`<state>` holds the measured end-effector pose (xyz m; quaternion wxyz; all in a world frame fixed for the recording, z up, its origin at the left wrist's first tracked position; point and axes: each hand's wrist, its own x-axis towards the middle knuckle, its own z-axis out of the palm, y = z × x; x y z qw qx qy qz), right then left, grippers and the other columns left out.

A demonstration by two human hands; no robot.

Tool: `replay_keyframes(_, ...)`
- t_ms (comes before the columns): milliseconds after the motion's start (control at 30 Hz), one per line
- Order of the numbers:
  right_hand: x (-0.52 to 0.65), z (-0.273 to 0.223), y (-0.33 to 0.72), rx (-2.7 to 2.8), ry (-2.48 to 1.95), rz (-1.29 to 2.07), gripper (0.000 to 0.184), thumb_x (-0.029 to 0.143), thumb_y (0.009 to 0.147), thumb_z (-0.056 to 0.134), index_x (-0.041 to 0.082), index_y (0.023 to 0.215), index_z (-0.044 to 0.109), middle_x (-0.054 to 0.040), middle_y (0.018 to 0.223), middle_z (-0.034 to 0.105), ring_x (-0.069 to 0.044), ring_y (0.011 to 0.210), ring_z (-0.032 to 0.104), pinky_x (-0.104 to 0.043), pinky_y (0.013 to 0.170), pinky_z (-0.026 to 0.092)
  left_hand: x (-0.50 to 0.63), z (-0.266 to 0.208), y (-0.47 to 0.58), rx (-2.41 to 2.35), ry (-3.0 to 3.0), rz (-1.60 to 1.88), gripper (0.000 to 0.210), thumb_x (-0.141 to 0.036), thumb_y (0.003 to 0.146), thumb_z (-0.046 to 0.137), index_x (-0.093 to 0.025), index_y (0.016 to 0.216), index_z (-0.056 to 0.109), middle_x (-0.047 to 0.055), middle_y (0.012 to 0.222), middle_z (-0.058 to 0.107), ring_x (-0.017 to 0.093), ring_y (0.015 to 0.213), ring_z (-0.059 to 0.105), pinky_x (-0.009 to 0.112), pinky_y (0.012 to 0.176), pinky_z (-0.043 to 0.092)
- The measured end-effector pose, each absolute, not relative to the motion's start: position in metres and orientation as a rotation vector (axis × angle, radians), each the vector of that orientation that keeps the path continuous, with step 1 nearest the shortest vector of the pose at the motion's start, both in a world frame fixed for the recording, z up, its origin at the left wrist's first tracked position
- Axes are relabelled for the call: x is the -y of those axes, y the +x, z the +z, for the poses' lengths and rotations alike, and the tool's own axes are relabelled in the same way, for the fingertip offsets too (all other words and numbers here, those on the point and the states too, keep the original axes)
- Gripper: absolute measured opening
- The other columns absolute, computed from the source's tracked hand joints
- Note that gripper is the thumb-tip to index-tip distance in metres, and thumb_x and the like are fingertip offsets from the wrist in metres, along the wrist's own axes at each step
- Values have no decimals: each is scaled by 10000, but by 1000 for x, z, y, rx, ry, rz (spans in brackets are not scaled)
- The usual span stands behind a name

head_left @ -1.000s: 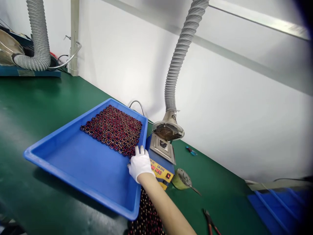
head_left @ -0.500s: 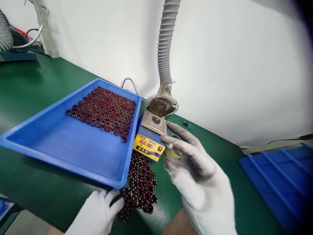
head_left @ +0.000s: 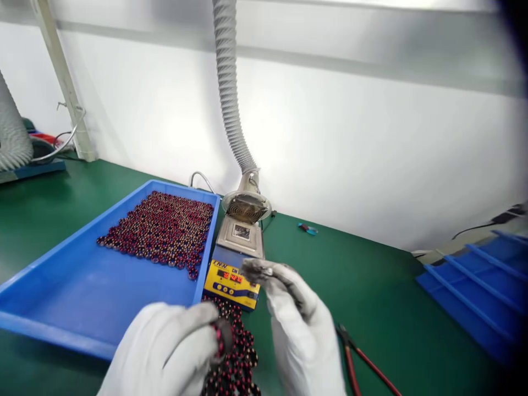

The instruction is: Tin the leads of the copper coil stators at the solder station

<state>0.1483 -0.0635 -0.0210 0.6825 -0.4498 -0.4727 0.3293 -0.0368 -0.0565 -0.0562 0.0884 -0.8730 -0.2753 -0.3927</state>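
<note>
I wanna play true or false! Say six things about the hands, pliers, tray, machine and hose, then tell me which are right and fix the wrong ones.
1. The left hand holds a ring. True.
2. The right hand is bare. False: the right hand wears a white glove.
3. The pliers have red handles. True.
4. The tray is green. False: the tray is blue.
5. The machine shows red digits. True.
6. The hose lies on the table. False: the hose hangs down over the machine.
</note>
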Motion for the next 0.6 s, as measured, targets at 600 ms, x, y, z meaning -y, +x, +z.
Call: replay_keyframes(600,30,-44,150,891,-745,773,156,334,648,735,227,718,645,17,647,609,-104,563,543,-203,538,471,5,-21,20,952,-2846,-1623,416,-155,771,531,-341,1139,469,-12,1099,617,187,981,591,332,838,520)
